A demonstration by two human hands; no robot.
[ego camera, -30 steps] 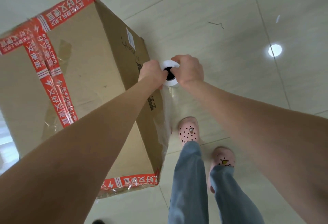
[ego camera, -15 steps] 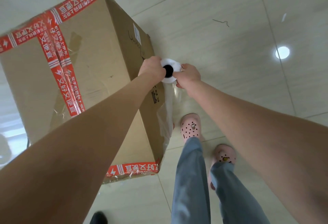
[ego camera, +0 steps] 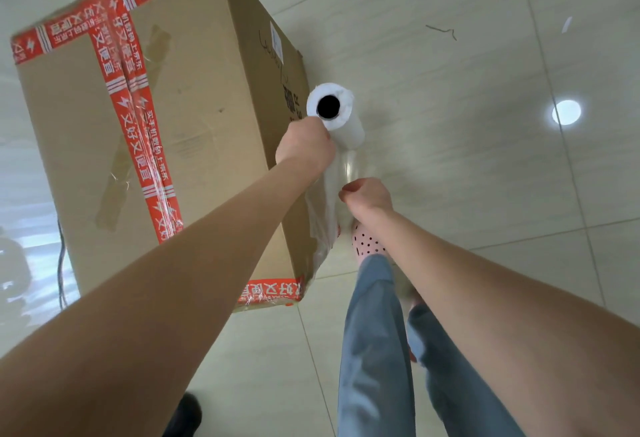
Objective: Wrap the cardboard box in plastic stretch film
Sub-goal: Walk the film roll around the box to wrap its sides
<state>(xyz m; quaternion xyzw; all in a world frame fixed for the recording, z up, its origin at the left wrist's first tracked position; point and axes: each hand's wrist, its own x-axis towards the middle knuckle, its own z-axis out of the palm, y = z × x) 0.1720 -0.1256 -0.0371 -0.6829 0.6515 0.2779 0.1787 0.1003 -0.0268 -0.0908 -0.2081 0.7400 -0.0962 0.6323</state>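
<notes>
Gripped film roll beside cardboard box with left hand wrapped round it, curled right hand fingers against loose stretch film below, pinch unclear.

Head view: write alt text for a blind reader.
A person's left hand grips an upright stretch film roll beside a red-taped cardboard box; clear film runs from roll to box corner. The right hand is curled lower down, by the film.

I see a pale tiled floor with a round light reflection and a dark thread scrap. A pink clog shows below blue jeans. A thin cable runs along the left edge.
</notes>
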